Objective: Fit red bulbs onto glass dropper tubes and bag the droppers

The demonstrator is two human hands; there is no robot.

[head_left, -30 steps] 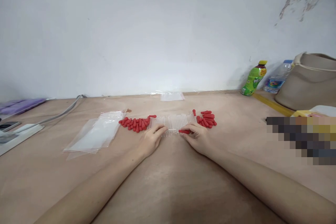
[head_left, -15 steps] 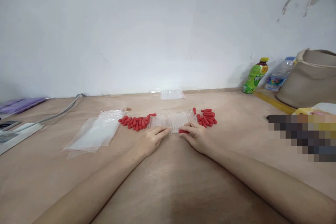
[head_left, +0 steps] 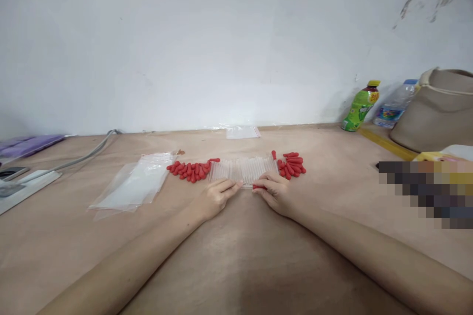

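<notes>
Tidily | slim clear tubes [head_left: 254, 169], parallel | bulbous red caps [head_left: 192, 175], clustered

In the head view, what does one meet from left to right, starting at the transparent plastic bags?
Flat transparent plastic bags, larger heap of red teardrop-shaped bulbs, row of thin clear tubes, smaller red heap, green bottle with yellow cap, beige bucket-shaped container.

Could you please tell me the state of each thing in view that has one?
Left hand: closed on a clear tube.
Right hand: closed on a red bulb.
Row of tubes: lying side by side.
Other red bulbs: heaped loosely.
Green bottle: capped.
Clear bottle: capped.
Beige container: open-topped.
Plastic bags: lying flat.
</notes>
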